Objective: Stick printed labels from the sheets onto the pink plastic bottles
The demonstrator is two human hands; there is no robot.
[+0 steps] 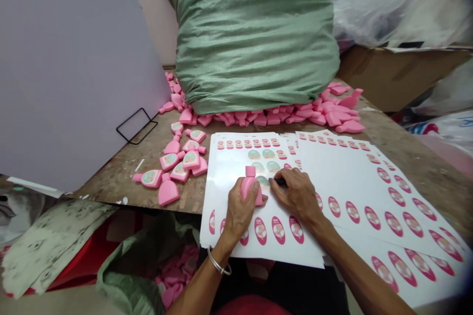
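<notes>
Bottle, pink plastic, flat-bodied with a narrow capped neck (pixel 250 186), is gripped in the left hand (pixel 238 206), cap end pointing away from the wrist, thumb on its face; the part that shows is plain pink. Right hand (pixel 298 196) is just beside it, fingers curled narrow round a small black object (pixel 281 181), too small to identify. Its fingertips are at a green half-round sticker on the top white paper sticker sheet (pixel 227 165), which lies under both hands. Can't tell if that sticker's edge is lifted. Beyond the fingers, a few more green half-round stickers (pixel 268 154) remain; area ahead of the left hand is bare, so I'd judge that block partly used. Pink oval stickers (pixel 260 231) near the wrists look mostly unused. More white sticker sheets (pixel 328 167) fan out right of the right hand. Left of the left hand: small cluster of pink bottles with green labels (pixel 151 177), plus at least one plain-faced pink bottle (pixel 169 192). Big pile of pink bottles (pixel 334 114) past both hands, against a green fabric sack (pixel 254 39), shows no labels that I can see. My read: small batch labelled, most left.
</notes>
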